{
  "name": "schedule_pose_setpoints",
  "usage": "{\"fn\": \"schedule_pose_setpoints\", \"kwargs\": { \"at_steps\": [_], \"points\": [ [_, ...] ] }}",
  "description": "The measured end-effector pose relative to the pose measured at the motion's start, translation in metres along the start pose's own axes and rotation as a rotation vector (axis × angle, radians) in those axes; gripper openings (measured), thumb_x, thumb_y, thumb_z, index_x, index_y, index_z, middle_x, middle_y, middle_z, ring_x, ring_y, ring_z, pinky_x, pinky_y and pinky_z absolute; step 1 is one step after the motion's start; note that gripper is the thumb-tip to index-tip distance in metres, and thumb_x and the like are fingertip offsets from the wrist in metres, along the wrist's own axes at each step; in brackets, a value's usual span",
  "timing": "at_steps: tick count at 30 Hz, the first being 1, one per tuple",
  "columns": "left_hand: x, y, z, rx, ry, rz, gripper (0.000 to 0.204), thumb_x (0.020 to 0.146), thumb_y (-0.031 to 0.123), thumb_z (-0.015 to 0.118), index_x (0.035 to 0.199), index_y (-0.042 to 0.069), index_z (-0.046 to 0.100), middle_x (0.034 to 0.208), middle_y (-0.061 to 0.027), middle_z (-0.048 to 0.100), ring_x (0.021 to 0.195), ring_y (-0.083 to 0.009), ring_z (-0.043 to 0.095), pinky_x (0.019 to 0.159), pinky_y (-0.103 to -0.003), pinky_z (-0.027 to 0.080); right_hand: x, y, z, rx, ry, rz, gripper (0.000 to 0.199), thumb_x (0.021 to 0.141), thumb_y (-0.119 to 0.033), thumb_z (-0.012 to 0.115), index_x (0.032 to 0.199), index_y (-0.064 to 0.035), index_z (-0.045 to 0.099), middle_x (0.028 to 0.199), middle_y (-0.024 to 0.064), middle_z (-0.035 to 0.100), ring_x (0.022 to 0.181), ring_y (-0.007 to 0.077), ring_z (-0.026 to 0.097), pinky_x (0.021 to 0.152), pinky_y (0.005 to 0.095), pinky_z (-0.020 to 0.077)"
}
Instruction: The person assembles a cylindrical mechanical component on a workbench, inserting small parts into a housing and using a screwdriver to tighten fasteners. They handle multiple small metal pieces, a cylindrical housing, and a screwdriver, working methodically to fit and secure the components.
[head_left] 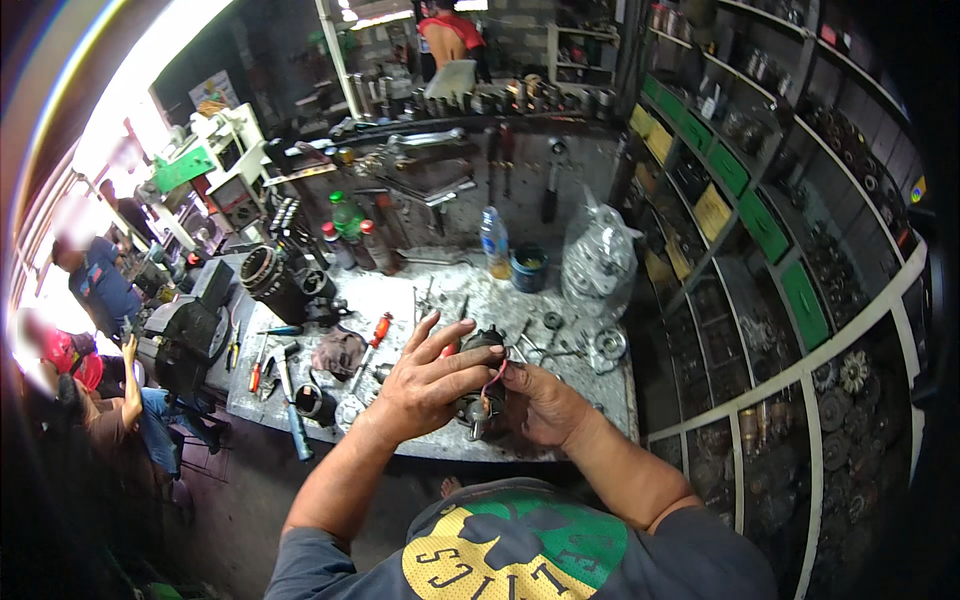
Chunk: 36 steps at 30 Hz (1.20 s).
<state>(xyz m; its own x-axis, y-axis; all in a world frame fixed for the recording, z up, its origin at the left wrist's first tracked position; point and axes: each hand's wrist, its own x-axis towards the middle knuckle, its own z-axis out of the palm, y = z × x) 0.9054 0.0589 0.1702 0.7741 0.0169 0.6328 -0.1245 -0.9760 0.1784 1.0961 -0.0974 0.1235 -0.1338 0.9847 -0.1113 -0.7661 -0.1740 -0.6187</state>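
Presently near workbench (621,408) edge, amid loose parts (607,345); gripping dark component (486,420) with right hand (546,402); cannot tell closure of left hand (424,388).

The part (484,418) is between the left hand (430,385) and right hand (548,402), over the bench (400,290). To its left on the bench lie a cloth (340,351), then a hammer (292,395), with a housing (272,277) behind. Beyond the part stand, left to right, a bottle (495,243), tub (528,270) and bag (599,262). Shelves (742,170) flank the bench's right.
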Motion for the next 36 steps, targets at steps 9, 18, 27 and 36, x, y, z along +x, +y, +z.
{"fn": "schedule_pose_setpoints", "kwargs": {
  "at_steps": [9,18,27,36],
  "points": [
    [0.069,0.027,0.028,0.114,-0.094,0.314,0.035,0.093,0.029,0.076,0.127,0.034,0.076,0.145,0.0078,0.073,0.140,-0.0261,0.064,0.124,-0.062,0.041,-0.083,-0.071,-0.064,0.073,-0.140,-0.147,0.062,0.115,-0.038,0.058,0.165,-0.0059,0.041,0.149,0.0218,0.065,0.124,0.0384,0.074,0.105,0.0517,0.0632],
    [0.120,0.052,0.057,0.097,-0.229,0.549,0.036,0.099,0.028,0.068,0.133,0.035,0.074,0.147,0.0065,0.070,0.145,-0.0260,0.060,0.126,-0.064,0.040,-0.118,-0.065,-0.078,0.030,-0.053,-0.120,0.065,0.109,-0.046,0.069,0.158,-0.0058,0.049,0.142,0.0202,0.070,0.120,0.0344,0.077,0.090,0.0515,0.0701],
    [0.123,0.062,0.080,0.026,-0.254,0.520,0.041,0.091,0.029,0.074,0.131,0.038,0.078,0.158,-0.0052,0.063,0.144,-0.0335,0.060,0.123,-0.064,0.044,-0.140,-0.054,-0.080,0.183,-0.076,-0.174,0.057,0.107,-0.033,0.075,0.153,-0.0056,0.055,0.141,0.0182,0.072,0.121,0.0358,0.077,0.091,0.0561,0.0699],
    [0.123,-0.067,0.122,-0.069,-0.068,-0.312,0.075,0.084,0.011,0.085,0.152,0.004,0.054,0.149,-0.0235,0.062,0.142,-0.0445,0.058,0.122,-0.049,0.047,-0.163,-0.026,-0.092,0.252,0.230,-0.536,0.050,0.101,-0.022,0.081,0.146,-0.0079,0.064,0.138,0.0166,0.074,0.121,0.0344,0.076,0.099,0.0553,0.0675]
  ]
}}
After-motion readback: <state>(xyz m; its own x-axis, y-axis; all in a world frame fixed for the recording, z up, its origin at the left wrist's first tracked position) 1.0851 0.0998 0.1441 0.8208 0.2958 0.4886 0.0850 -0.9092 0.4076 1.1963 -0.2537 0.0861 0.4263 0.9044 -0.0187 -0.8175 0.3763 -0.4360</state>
